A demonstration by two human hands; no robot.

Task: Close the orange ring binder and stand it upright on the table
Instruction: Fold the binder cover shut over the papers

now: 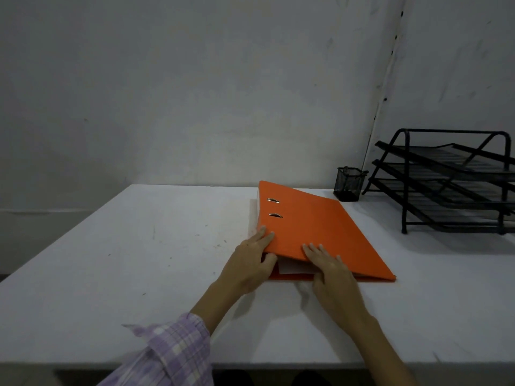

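The orange ring binder lies flat on the white table, right of centre, its front cover down and slightly raised at the near left corner. White paper shows under that cover at the near edge. My left hand grips the near left corner, fingers on top of the cover and thumb under it. My right hand rests flat on the cover's near edge, fingers spread and pressing down. Two metal slots sit on the cover near its left edge.
A black mesh pen cup stands just behind the binder's far right corner. A black three-tier wire tray rack fills the table's right back area. A grey wall rises behind the table.
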